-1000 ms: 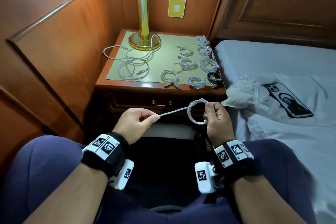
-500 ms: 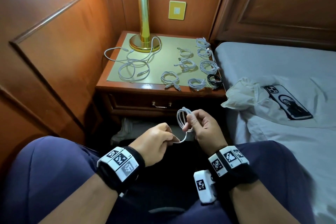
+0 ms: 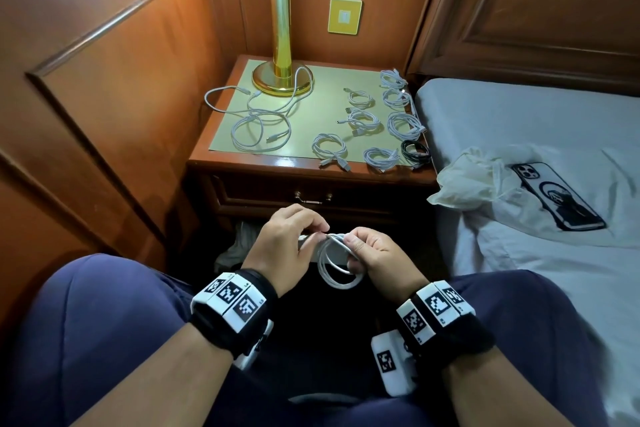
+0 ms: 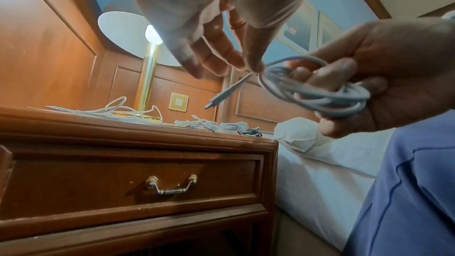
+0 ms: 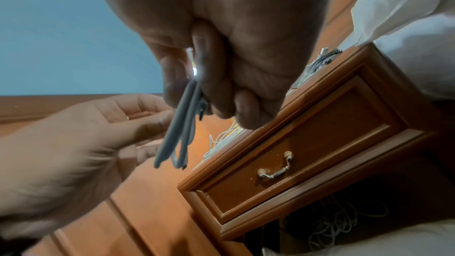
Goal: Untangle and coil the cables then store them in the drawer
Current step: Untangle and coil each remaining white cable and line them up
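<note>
A white cable point(image 3: 338, 272) hangs in a small coil over my lap, in front of the nightstand. My right hand point(image 3: 353, 250) grips the coil's loops point(image 4: 320, 94) in curled fingers. My left hand point(image 3: 322, 230) pinches the cable's free end at the top of the coil, and the connector point(image 4: 219, 98) sticks out below its fingertips. The right wrist view shows the coil strands point(image 5: 182, 124) dropping from the right fist, with the left hand point(image 5: 86, 133) beside them. The drawer point(image 3: 270, 194) is shut, its brass handle point(image 3: 313, 198) just beyond my hands.
On the nightstand top point(image 3: 311, 107) lie several coiled white cables point(image 3: 363, 120), one black coil point(image 3: 415, 151) and a loose tangle of white cable point(image 3: 259, 123) by the brass lamp point(image 3: 281, 80). A phone point(image 3: 557, 198) and a plastic bag point(image 3: 474, 180) lie on the bed at right.
A second ago the cable was stretched between my hands. The left hand has come in to the right hand, and the cable is now wound into a hanging coil lower over my lap.
</note>
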